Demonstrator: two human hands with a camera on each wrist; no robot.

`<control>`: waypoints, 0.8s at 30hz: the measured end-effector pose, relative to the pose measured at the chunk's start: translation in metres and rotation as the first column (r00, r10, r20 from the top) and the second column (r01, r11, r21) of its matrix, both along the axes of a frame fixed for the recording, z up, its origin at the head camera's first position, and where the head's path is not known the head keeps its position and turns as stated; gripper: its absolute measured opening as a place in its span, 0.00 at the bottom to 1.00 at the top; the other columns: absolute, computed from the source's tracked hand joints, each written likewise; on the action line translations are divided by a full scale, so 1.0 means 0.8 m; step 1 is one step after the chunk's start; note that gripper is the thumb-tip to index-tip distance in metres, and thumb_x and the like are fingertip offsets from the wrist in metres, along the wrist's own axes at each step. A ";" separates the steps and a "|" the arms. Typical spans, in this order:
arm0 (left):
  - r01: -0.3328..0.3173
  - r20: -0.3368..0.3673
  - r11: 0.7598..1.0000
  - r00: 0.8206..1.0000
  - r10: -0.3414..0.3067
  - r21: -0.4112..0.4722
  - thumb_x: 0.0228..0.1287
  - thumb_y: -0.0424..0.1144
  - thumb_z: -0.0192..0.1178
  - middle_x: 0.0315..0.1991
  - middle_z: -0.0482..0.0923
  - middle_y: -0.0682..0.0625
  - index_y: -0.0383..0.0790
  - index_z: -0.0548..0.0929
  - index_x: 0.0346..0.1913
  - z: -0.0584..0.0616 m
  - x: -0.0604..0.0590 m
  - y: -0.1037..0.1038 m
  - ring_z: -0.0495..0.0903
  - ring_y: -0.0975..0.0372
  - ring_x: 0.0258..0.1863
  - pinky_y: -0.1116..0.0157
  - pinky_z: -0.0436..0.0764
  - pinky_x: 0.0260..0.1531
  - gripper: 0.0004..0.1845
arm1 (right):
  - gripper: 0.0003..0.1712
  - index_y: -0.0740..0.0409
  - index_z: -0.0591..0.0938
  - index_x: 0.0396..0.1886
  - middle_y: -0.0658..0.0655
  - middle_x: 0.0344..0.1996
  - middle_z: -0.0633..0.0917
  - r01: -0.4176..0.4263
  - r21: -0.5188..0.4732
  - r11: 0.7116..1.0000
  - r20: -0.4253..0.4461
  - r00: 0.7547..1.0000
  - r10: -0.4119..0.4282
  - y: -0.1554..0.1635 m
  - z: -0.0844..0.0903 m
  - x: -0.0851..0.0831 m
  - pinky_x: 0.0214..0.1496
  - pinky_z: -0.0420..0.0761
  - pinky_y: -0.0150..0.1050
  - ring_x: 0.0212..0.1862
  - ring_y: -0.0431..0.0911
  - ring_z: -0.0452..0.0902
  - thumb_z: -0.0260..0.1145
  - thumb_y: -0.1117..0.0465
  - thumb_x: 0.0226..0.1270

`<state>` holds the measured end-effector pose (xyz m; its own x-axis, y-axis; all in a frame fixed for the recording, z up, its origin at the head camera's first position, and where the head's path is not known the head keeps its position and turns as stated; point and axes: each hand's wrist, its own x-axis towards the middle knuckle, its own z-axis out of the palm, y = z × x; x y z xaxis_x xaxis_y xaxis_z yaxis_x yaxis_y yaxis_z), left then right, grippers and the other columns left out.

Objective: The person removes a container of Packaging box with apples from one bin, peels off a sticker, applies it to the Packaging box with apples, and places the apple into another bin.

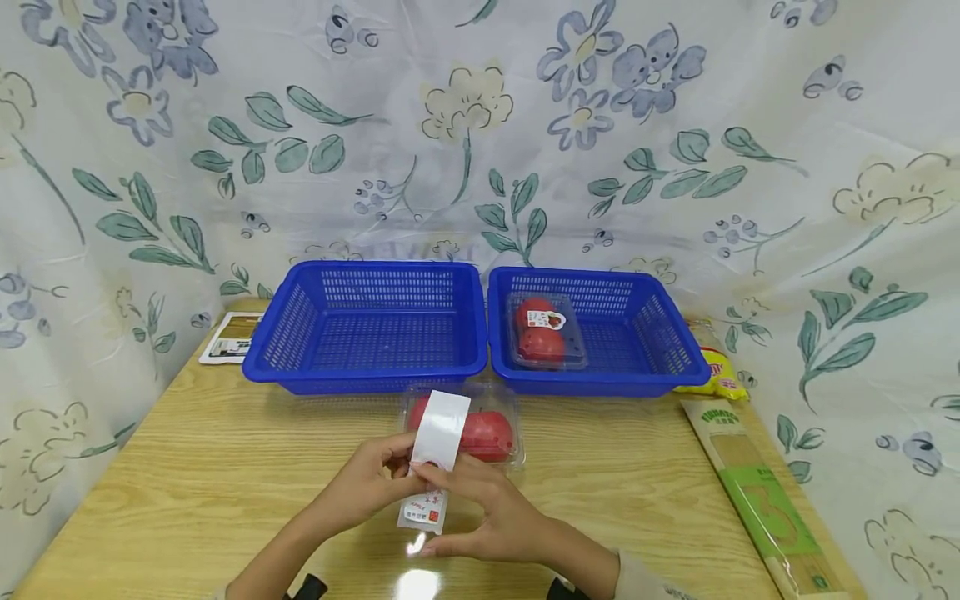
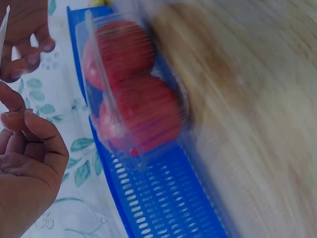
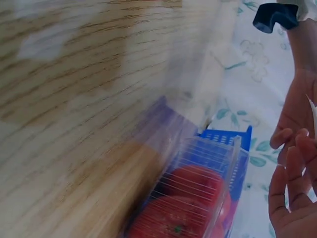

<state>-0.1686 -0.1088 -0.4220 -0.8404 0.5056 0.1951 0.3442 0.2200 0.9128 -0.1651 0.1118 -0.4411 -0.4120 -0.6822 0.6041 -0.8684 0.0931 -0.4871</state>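
- Fingertips of both hands meet on a white sticker strip held upright over the wooden table — its blank backing faces the head camera at the top, a printed label with red marks at the bottom
- The left hand pinches the strip's left edge, fingers curled round it; the left wrist view shows those fingers bent in toward the palm
- The right hand grips the strip from the right, thumb and forefinger closed on its middle, the remaining fingers spread loosely below
- Just behind the strip, on the table, lies a clear clamshell box of tomatoes, lid shut, two red fruits inside — both wrist views show it blurred against a basket wall
- Beyond it stand two blue baskets side by side, touching: the left basket and the right basket, which holds a second clamshell of tomatoes bearing a label
- A card lies by the left basket; a yellow packet and a long green-and-tan pack lie at the table's right edge
- A floral cloth hangs behind
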 end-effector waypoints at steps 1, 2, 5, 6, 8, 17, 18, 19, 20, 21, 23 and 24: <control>-0.004 -0.003 1.000 1.000 0.004 -0.007 0.62 0.33 0.66 0.25 0.73 0.60 0.41 0.84 0.48 -0.001 0.000 0.002 0.68 0.72 0.24 0.71 0.71 0.23 0.11 | 0.51 0.62 0.69 0.72 0.58 0.58 0.81 -0.011 -0.011 1.000 0.021 1.000 0.011 0.000 0.000 0.000 0.63 0.76 0.38 0.61 0.46 0.76 0.82 0.58 0.47; -0.009 -0.002 1.000 1.000 0.009 -0.010 0.62 0.33 0.67 0.25 0.73 0.60 0.42 0.84 0.48 -0.001 0.001 0.003 0.67 0.72 0.24 0.71 0.70 0.22 0.11 | 0.52 0.63 0.69 0.72 0.60 0.60 0.81 -0.020 -0.023 1.000 0.034 0.999 0.021 0.000 -0.001 0.000 0.63 0.76 0.40 0.63 0.47 0.76 0.83 0.59 0.46; -0.008 0.025 1.000 1.000 0.009 -0.006 0.63 0.35 0.67 0.27 0.76 0.58 0.39 0.82 0.53 -0.002 0.002 0.005 0.69 0.72 0.24 0.71 0.71 0.23 0.16 | 0.52 0.63 0.69 0.72 0.61 0.60 0.81 -0.012 -0.038 0.999 0.090 0.996 0.016 0.003 0.000 0.002 0.63 0.77 0.40 0.62 0.48 0.76 0.83 0.60 0.45; -0.007 0.032 1.000 0.999 0.007 0.002 0.63 0.35 0.67 0.28 0.77 0.57 0.37 0.81 0.56 -0.002 0.002 0.005 0.69 0.72 0.24 0.71 0.71 0.23 0.19 | 0.52 0.62 0.70 0.72 0.61 0.59 0.81 0.001 -0.042 0.999 0.107 0.994 0.004 0.005 0.000 0.002 0.62 0.77 0.41 0.61 0.48 0.77 0.83 0.60 0.45; -0.002 0.056 1.000 0.998 0.001 0.021 0.65 0.36 0.65 0.29 0.77 0.55 0.33 0.76 0.61 -0.002 0.002 0.005 0.70 0.72 0.25 0.71 0.71 0.24 0.23 | 0.52 0.60 0.70 0.72 0.60 0.58 0.82 0.040 -0.048 0.998 0.138 0.990 -0.033 0.010 0.003 0.002 0.61 0.78 0.41 0.60 0.47 0.78 0.83 0.60 0.45; 0.087 0.100 0.996 0.991 -0.088 0.021 0.65 0.33 0.64 0.33 0.79 0.59 0.36 0.83 0.46 -0.014 0.012 -0.003 0.73 0.72 0.30 0.70 0.74 0.31 0.09 | 0.49 0.55 0.71 0.72 0.59 0.60 0.81 0.147 -0.065 0.987 0.274 0.954 -0.124 0.024 0.012 -0.007 0.60 0.78 0.43 0.61 0.49 0.77 0.82 0.61 0.47; 0.102 0.100 0.995 0.990 -0.103 0.021 0.65 0.33 0.64 0.33 0.79 0.60 0.37 0.84 0.45 -0.015 0.012 -0.002 0.72 0.72 0.29 0.70 0.74 0.30 0.07 | 0.49 0.55 0.71 0.72 0.59 0.61 0.81 0.146 -0.064 0.987 0.278 0.953 -0.123 0.025 0.011 -0.008 0.61 0.78 0.43 0.62 0.49 0.76 0.82 0.61 0.48; 0.117 0.097 0.993 0.988 -0.119 0.027 0.65 0.33 0.64 0.32 0.78 0.60 0.38 0.85 0.44 -0.016 0.013 -0.001 0.72 0.73 0.29 0.70 0.74 0.30 0.06 | 0.49 0.55 0.71 0.72 0.59 0.62 0.80 0.146 -0.065 0.987 0.292 0.949 -0.121 0.025 0.011 -0.008 0.61 0.77 0.43 0.63 0.48 0.75 0.82 0.61 0.48; 0.131 0.103 0.991 0.986 -0.134 0.037 0.65 0.33 0.64 0.32 0.78 0.61 0.38 0.86 0.43 -0.016 0.013 0.000 0.72 0.73 0.29 0.70 0.74 0.30 0.06 | 0.49 0.55 0.71 0.72 0.59 0.62 0.80 0.141 -0.066 0.988 0.292 0.949 -0.116 0.025 0.011 -0.009 0.61 0.77 0.43 0.63 0.48 0.75 0.82 0.61 0.48; 0.142 0.112 0.989 0.983 -0.147 0.049 0.66 0.33 0.64 0.31 0.78 0.60 0.37 0.86 0.43 -0.017 0.013 0.001 0.72 0.73 0.29 0.70 0.74 0.30 0.06 | 0.49 0.55 0.71 0.72 0.59 0.61 0.81 0.138 -0.066 0.988 0.289 0.950 -0.113 0.025 0.011 -0.010 0.61 0.77 0.43 0.62 0.48 0.76 0.82 0.61 0.49; 0.167 0.122 0.983 0.977 -0.176 0.082 0.67 0.32 0.62 0.32 0.79 0.60 0.35 0.86 0.44 -0.017 0.013 0.003 0.74 0.72 0.30 0.70 0.75 0.31 0.07 | 0.49 0.56 0.71 0.72 0.59 0.61 0.81 0.132 -0.067 0.989 0.284 0.953 -0.108 0.025 0.010 -0.011 0.61 0.77 0.44 0.62 0.48 0.76 0.82 0.60 0.49; 0.176 0.132 0.980 0.974 -0.186 0.090 0.67 0.32 0.62 0.32 0.80 0.59 0.34 0.86 0.45 -0.017 0.013 0.004 0.75 0.72 0.31 0.70 0.76 0.32 0.07 | 0.49 0.56 0.71 0.72 0.58 0.61 0.81 0.132 -0.067 0.989 0.279 0.954 -0.108 0.025 0.009 -0.011 0.61 0.77 0.44 0.62 0.48 0.76 0.82 0.60 0.49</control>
